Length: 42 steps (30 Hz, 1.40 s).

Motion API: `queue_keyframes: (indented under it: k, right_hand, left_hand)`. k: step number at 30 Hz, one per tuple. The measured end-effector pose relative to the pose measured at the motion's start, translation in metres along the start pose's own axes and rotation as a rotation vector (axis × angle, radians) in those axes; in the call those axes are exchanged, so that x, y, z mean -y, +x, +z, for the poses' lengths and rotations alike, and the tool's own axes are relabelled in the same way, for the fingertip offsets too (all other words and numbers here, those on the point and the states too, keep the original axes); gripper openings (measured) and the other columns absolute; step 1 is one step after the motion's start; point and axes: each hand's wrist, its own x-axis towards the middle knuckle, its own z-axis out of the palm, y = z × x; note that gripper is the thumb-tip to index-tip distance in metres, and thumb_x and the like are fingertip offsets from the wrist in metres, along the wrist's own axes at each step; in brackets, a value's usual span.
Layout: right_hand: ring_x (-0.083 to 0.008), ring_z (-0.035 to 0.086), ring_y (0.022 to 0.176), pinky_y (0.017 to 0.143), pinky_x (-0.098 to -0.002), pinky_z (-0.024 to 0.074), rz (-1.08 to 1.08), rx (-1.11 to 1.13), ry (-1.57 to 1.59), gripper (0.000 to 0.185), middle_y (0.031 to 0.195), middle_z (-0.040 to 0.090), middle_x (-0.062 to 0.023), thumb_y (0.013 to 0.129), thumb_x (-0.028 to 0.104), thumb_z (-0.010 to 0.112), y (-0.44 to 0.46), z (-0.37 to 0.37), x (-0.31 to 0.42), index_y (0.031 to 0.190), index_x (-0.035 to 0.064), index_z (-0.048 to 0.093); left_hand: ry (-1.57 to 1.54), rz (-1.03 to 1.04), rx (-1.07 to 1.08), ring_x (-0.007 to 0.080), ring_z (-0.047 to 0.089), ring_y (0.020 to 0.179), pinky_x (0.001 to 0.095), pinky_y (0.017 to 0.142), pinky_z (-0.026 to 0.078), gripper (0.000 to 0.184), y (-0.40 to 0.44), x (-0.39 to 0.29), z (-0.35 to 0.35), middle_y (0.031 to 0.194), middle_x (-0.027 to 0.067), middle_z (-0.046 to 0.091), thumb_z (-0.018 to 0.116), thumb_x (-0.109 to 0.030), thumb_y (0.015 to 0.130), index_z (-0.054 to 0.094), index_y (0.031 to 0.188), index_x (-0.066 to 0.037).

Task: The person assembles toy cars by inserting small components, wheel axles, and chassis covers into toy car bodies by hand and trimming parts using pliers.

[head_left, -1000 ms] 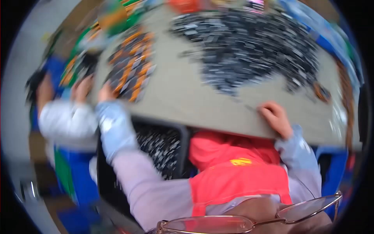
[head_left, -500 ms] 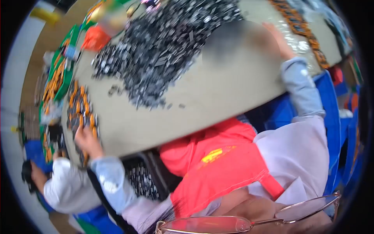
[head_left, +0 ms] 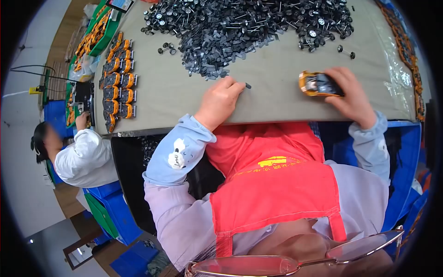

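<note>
My right hand (head_left: 353,97) is closed around an orange toy car (head_left: 310,84) that has its dark inner side facing up, just above or on the table. Between the thumb and fingertips of my left hand (head_left: 219,102) is a small dark plastic piece (head_left: 248,86), close to the table top. Ahead of that hand lies a pile of similar small dark pieces (head_left: 210,53). Black toy wheels on metal axles (head_left: 258,21) are heaped behind and beside those pieces. A single wheel axle (head_left: 346,52) lies apart, beyond my right hand.
Rows of orange toy cars (head_left: 119,87) stand at the table's left, and another line (head_left: 406,46) runs along the right edge. A green tray (head_left: 102,34) holds more orange parts. A co-worker in white (head_left: 87,159) sits at left. Blue bins (head_left: 408,161) stand below the table.
My left hand has left the rows of cars and come to the middle, now pinching a dark piece. My right hand now shows holding an orange car. The view has turned and sharpened.
</note>
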Motion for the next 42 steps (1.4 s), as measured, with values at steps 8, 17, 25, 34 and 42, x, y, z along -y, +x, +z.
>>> queue_keyframes:
  k: [8,17,25,34,42]
  right_hand:
    - [-0.0344,0.052,0.111,0.096,-0.0431,0.0418,-0.194,0.098,-0.052,0.067,0.12,0.055,-0.0146,0.065,0.014,0.078,0.045,0.038,0.028,0.127,0.0057,0.054]
    - [-0.0302,0.053,0.109,0.094,-0.041,0.0417,-0.312,0.167,-0.054,0.064,0.116,0.057,-0.0112,0.065,0.012,0.078,0.063,0.044,0.03,0.124,0.0055,0.056]
    - [-0.028,0.054,0.11,0.094,-0.0402,0.0411,-0.367,0.225,-0.028,0.063,0.117,0.057,-0.0099,0.065,0.012,0.078,0.07,0.044,0.022,0.124,0.0057,0.057]
    - [-0.0286,0.055,0.106,0.09,-0.0399,0.0422,-0.378,0.22,0.017,0.057,0.113,0.058,-0.01,0.067,0.015,0.077,0.072,0.046,0.023,0.12,0.0059,0.059]
    - [-0.0336,0.051,0.118,0.099,-0.0459,0.0397,-0.264,-0.17,0.117,0.045,0.122,0.058,-0.0137,0.074,0.019,0.074,0.056,0.014,0.004,0.117,0.0061,0.062]
  left_hand:
    - [0.135,0.284,0.202,0.0258,0.061,0.08,0.036,0.068,0.051,0.024,0.023,0.014,0.0,0.089,0.0075,0.062,0.064,0.002,0.074,0.067,0.096,-0.006]
    - [-0.066,0.523,0.236,0.0257,0.058,0.08,0.0343,0.066,0.051,0.03,0.049,0.003,0.009,0.093,0.0079,0.06,0.063,0.002,0.067,0.065,0.097,-0.003]
    - [-0.137,0.668,0.524,0.025,0.058,0.086,0.0335,0.071,0.053,0.032,0.069,0.01,0.003,0.098,0.0085,0.06,0.062,0.001,0.067,0.064,0.099,0.0]
    - [-0.044,0.734,0.632,0.0246,0.059,0.091,0.031,0.073,0.053,0.034,0.067,0.003,-0.013,0.103,0.0095,0.06,0.059,-0.007,0.073,0.062,0.106,0.002]
    - [-0.033,0.606,0.229,0.028,0.062,0.085,0.0365,0.069,0.054,0.023,0.025,0.021,-0.006,0.103,0.0126,0.064,0.062,-0.006,0.074,0.065,0.097,-0.003]
